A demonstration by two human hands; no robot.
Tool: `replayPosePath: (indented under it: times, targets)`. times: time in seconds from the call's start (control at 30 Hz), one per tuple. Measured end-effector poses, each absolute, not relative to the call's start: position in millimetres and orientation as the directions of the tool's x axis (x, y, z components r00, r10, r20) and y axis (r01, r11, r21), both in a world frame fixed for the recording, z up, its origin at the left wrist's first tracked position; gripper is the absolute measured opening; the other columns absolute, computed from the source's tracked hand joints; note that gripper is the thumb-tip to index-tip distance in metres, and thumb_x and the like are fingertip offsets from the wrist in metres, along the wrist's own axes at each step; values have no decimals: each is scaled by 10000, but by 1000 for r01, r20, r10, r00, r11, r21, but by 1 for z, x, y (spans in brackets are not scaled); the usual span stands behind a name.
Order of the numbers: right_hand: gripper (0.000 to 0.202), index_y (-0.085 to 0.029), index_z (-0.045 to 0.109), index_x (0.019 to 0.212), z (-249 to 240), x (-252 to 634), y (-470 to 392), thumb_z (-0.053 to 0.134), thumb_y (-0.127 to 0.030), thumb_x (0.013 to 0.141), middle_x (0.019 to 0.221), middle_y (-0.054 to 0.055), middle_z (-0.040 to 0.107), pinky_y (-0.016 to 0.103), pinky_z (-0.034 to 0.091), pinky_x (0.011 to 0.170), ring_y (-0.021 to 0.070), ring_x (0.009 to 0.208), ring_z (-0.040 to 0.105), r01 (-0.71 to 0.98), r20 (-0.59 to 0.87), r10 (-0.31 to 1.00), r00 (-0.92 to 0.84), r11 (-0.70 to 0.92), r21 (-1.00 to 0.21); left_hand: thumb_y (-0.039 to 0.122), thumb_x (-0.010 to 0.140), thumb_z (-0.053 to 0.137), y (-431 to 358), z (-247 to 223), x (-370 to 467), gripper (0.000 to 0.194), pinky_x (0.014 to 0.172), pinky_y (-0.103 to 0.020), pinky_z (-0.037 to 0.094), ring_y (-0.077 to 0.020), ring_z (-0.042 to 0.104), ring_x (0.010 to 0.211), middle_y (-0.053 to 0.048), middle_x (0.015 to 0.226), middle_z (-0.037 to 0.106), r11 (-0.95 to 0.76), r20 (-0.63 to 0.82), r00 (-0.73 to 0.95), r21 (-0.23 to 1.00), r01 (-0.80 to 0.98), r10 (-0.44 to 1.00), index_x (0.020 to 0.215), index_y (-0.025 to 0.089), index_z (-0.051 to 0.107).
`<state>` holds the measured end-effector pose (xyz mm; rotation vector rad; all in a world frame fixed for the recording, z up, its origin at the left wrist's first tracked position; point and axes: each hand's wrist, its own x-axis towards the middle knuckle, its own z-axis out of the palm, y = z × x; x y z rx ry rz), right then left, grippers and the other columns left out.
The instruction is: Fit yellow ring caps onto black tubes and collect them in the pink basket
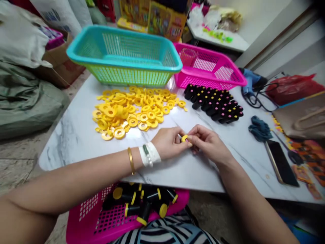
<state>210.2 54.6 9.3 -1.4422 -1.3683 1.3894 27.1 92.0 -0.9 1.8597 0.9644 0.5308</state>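
Near the front of the marble-patterned table [106, 156], my left hand [169, 142] and my right hand [207, 140] meet with fingers closed. Between them is a small yellow ring [185, 138] with a spot of pink at its centre; the fingers hide most of whatever is under it. Beyond my left hand lies a loose heap of yellow plastic rings [132, 110] with small tabs. Past my right hand, black cylinders [215, 101] with pink or yellow tips stand packed closely together.
A turquoise basket [127, 64] and a pink basket [210, 81] stand at the back. Below the table edge, another pink basket [83, 223] holds black cylinders with yellow ends. At right are a phone [281, 162], dark cloth [260, 128] and a blue corded tool [252, 81].
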Motion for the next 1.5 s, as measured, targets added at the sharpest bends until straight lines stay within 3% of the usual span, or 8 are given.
replayPosePath:
  times: [0.13, 0.27, 0.67, 0.9, 1.07, 1.17, 1.33, 1.5]
  targets:
    - [279, -196, 541, 914, 7, 210, 55, 707, -402, 826, 622, -71, 536, 184, 355, 422, 70, 477, 472, 230, -222, 965, -141, -186, -955, 402, 804, 695, 82, -5, 25, 393, 688, -277, 455, -178, 612, 787, -48, 894, 648, -567, 221, 626, 703, 430, 748, 1069, 130, 594]
    - [313, -188, 553, 870, 8, 214, 55, 771, -385, 762, 607, -67, 536, 180, 354, 416, 75, 480, 479, 223, -200, 974, -105, -173, -959, 383, 890, 574, 78, -4, 27, 272, 618, -276, 424, -189, 604, 779, -66, 965, 631, -657, 241, 647, 529, 537, 723, 1015, 146, 625]
    - [484, -156, 616, 1086, 5, 255, 70, 836, -339, 695, 855, 84, 758, 301, 601, 616, 223, 734, 744, 8, -366, 801, -473, -411, -912, 354, 848, 629, 92, -7, 24, 194, 593, -250, 345, -146, 558, 664, -9, 725, 631, -605, 216, 701, 706, 369, 680, 883, 169, 678]
    - [363, -202, 483, 945, 22, 219, 85, 726, -432, 804, 529, -68, 601, 165, 411, 351, 88, 368, 517, 405, -547, 734, -402, -393, -825, 238, 802, 661, 95, -12, 31, 118, 686, -255, 424, -169, 634, 776, -14, 840, 704, -571, 212, 721, 766, 296, 659, 907, 206, 705]
    - [311, -202, 471, 999, 17, 211, 64, 547, -491, 912, 523, -94, 488, 172, 327, 373, 78, 392, 440, 414, -351, 879, -321, -203, -887, 322, 802, 642, 82, -3, 28, 206, 693, -292, 479, -221, 663, 809, -64, 876, 713, -567, 97, 738, 709, 420, 668, 924, 160, 678]
    - [352, -194, 525, 1050, 12, 200, 28, 679, -422, 830, 657, -63, 516, 186, 370, 492, 79, 537, 468, 394, -192, 926, -325, -52, -918, 356, 774, 643, 55, 7, 13, 289, 632, -299, 512, -227, 673, 736, -66, 869, 708, -658, 17, 844, 634, 405, 536, 978, 150, 638]
    - [594, -260, 563, 1184, 15, 177, -29, 826, -402, 670, 668, -67, 588, 183, 389, 474, 92, 528, 505, 426, -283, 807, -518, -43, -904, 242, 820, 565, 5, 15, -19, 150, 504, -341, 518, -262, 678, 601, -69, 821, 718, -812, -215, 907, 406, 419, 361, 940, 174, 622]
    - [233, -203, 642, 1042, 35, 204, 33, 599, -373, 889, 655, -7, 629, 242, 433, 563, 129, 549, 557, 682, 115, 960, -254, 262, -683, 109, 749, 585, -9, 21, -36, 96, 469, -298, 470, -249, 648, 518, -74, 629, 674, -797, -369, 843, 322, 510, 390, 728, 178, 648]
